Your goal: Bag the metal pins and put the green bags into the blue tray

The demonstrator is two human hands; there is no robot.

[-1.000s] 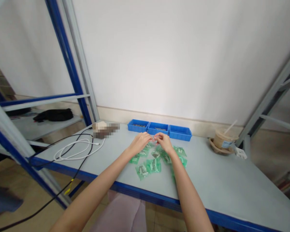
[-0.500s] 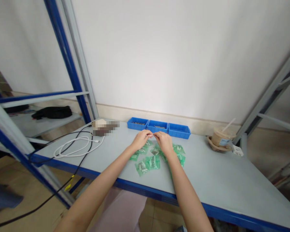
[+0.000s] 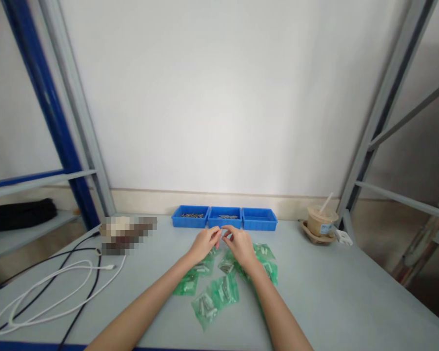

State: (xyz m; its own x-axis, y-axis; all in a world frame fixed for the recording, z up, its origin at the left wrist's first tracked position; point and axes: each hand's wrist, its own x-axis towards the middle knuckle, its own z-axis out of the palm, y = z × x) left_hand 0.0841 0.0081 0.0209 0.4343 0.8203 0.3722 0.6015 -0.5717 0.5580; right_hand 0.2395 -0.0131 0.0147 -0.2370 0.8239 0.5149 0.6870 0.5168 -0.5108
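Observation:
My left hand [image 3: 203, 242] and my right hand [image 3: 240, 245] meet fingertip to fingertip above the grey table [image 3: 332, 287], pinching a small clear bag [image 3: 224, 234] between them. Its contents are too small to make out. Beneath and around the hands lie several green plastic bags of small metal parts [image 3: 215, 295], spread over the table. Just beyond the hands stand three blue bins [image 3: 224, 217] in a row against the wall, with small metal parts in them.
A lidded paper cup with a straw [image 3: 321, 220] sits in a holder at the back right, beside a white plug [image 3: 343, 237]. White and black cables [image 3: 51, 287] coil at the left. Blue and grey shelf posts [image 3: 54, 112] flank the table.
The view swung left and tilted up, so the table front edge dropped out of sight. Both hands stay together on the small bag, shifted only slightly.

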